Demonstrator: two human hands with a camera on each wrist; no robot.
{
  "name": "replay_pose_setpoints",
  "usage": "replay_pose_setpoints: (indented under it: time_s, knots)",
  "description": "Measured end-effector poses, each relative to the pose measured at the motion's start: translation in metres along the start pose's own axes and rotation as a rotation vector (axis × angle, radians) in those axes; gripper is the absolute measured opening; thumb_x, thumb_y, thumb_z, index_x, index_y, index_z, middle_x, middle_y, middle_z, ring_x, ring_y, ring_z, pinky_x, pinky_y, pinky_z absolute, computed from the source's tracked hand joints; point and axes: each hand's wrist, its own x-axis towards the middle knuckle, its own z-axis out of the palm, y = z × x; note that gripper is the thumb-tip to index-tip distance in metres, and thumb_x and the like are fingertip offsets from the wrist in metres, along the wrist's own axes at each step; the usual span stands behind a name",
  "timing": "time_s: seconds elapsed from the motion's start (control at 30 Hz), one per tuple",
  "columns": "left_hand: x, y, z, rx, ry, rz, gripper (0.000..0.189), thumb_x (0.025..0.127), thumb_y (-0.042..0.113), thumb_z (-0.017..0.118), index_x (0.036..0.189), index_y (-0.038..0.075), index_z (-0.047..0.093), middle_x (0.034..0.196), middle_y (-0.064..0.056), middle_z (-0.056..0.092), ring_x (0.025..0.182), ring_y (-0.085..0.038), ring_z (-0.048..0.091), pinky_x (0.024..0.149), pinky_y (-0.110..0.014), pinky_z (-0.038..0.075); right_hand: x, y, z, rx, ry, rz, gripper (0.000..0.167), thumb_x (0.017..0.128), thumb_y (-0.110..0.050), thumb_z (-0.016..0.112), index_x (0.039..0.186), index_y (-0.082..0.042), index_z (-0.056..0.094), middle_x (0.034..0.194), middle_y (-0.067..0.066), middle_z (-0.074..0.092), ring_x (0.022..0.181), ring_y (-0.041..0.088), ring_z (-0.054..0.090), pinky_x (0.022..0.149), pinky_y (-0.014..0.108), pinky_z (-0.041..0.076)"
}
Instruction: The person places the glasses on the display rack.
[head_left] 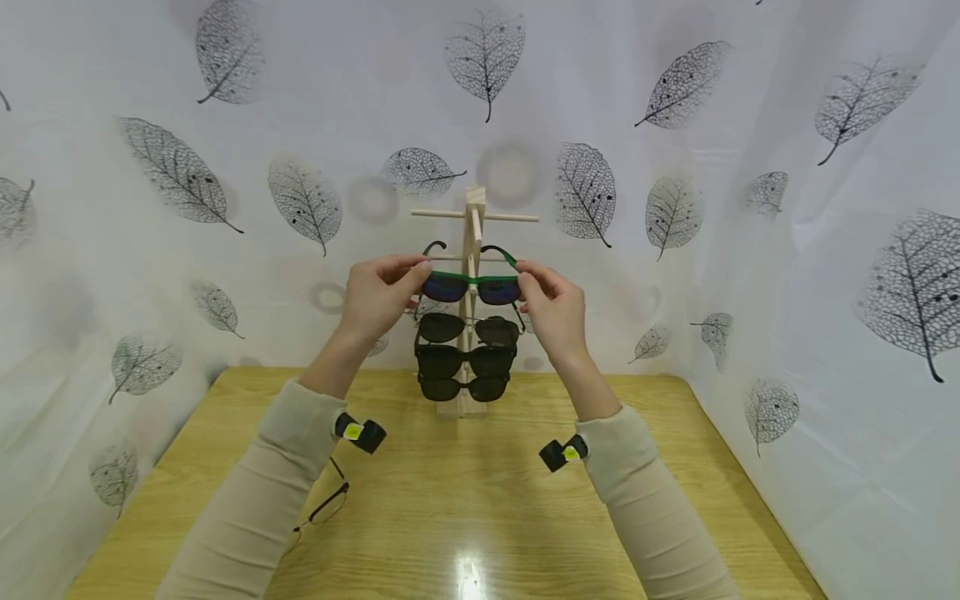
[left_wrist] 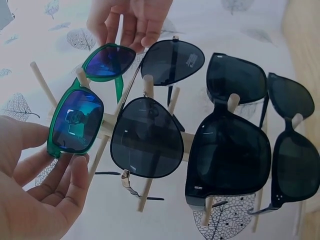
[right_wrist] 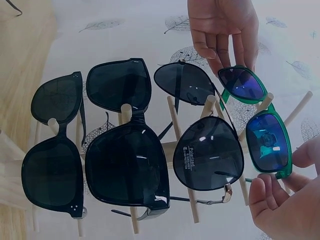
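Note:
Green-framed sunglasses (head_left: 498, 290) with blue-purple mirrored lenses are held level at the wooden display rack (head_left: 476, 200). My left hand (head_left: 382, 293) pinches their left end and my right hand (head_left: 553, 310) their right end, thumbs toward me. In the left wrist view, the green bridge is by a peg (left_wrist: 82, 76); whether it bears the weight I cannot tell. Just below hang thin-framed aviator sunglasses (left_wrist: 147, 137). Farther down the rack are large black sunglasses (left_wrist: 230, 152), then another dark pair (left_wrist: 296, 167) at the bottom.
A bare crossbar (head_left: 513, 218) tops the rack, above the green pair. The rack stands at the back of a wooden table (head_left: 480, 483). Thin-framed eyeglasses (head_left: 330, 504) lie on the table, partly hidden by my left forearm. A leaf-print curtain (head_left: 510, 150) hangs close behind.

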Motion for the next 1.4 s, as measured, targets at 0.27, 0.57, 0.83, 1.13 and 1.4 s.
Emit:
replay_pose_setpoints:
  time_s: [0.27,0.57,0.83,1.13,1.4]
  knots:
    - [0.0,-0.001,-0.001,-0.004,-0.003,0.013,0.034,0.104,0.022,0.069,0.129,0.0,0.074,0.11,-0.027,0.076,0.07,0.001,0.065,0.068,-0.019,0.06,0.001,0.002,-0.001,-0.011,-0.016,-0.002,0.031,0.106,-0.02,0.06,0.129,-0.005,0.075,0.11,0.024,0.072,0.084,0.014,0.064,0.071,0.019,0.057]
    - [-0.002,-0.005,-0.004,-0.003,-0.023,0.024,0.033,0.104,0.023,0.07,0.13,0.004,0.074,0.12,-0.023,0.076,0.084,-0.015,0.072,0.07,-0.019,0.06,0.0,0.001,-0.003,-0.036,-0.035,-0.014,0.032,0.105,-0.022,0.063,0.131,-0.007,0.074,0.11,0.02,0.073,0.083,0.011,0.065,0.072,0.019,0.057]
    - [-0.01,-0.01,-0.013,-0.001,-0.072,0.07,0.041,0.104,0.021,0.069,0.141,0.004,0.067,0.129,-0.024,0.072,0.08,0.0,0.072,0.074,-0.021,0.062,-0.007,0.002,-0.007,-0.094,-0.019,-0.056,0.034,0.103,-0.023,0.067,0.134,-0.01,0.072,0.114,0.014,0.072,0.086,0.011,0.066,0.07,0.019,0.052]
    - [-0.025,-0.016,-0.024,0.026,-0.089,0.102,0.039,0.104,0.018,0.068,0.139,0.002,0.067,0.125,-0.025,0.073,0.085,0.005,0.07,0.076,-0.02,0.062,-0.023,0.001,-0.013,-0.072,0.005,-0.074,0.029,0.102,-0.018,0.068,0.13,-0.009,0.073,0.112,0.012,0.07,0.088,0.011,0.064,0.075,0.018,0.051]
    - [-0.046,-0.025,-0.031,0.086,-0.13,0.077,0.034,0.104,0.018,0.068,0.134,0.004,0.07,0.122,-0.022,0.075,0.084,0.001,0.071,0.076,-0.021,0.061,-0.042,0.01,-0.012,-0.009,-0.039,-0.072,0.027,0.103,-0.013,0.068,0.127,-0.003,0.072,0.111,0.014,0.068,0.085,0.008,0.064,0.073,0.017,0.053]
